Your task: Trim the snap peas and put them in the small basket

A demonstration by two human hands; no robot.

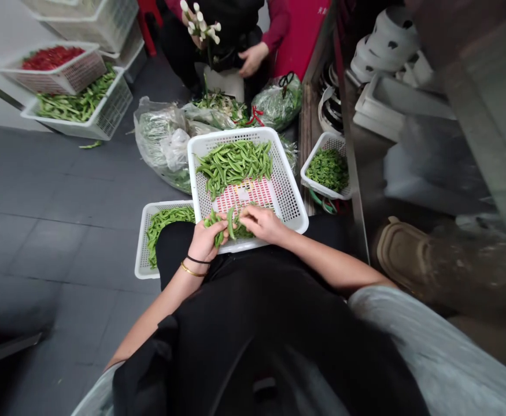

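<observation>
On my lap rests a white perforated basket (294, 202), its far half heaped with green pea pods (239, 162). My left hand (206, 234) is closed around several pods (218, 237) over the basket's near left corner. One pod (231, 224) stands upright between my two hands. My right hand (261, 224) is pinched close beside that pod, at its right; whatever lies between those fingertips is too small to make out. A small green pile (243, 231) shows below my right fingers, at the basket's near side.
A second white basket (142, 245) of pods stands by my left leg. At right is a small basket of leafy greens (328, 169). Bagged greens (161, 138) lie ahead, before a co-worker whose hand (253, 59) is free. Stacked crates (114, 104) stand far left; a metal shelf borders the right.
</observation>
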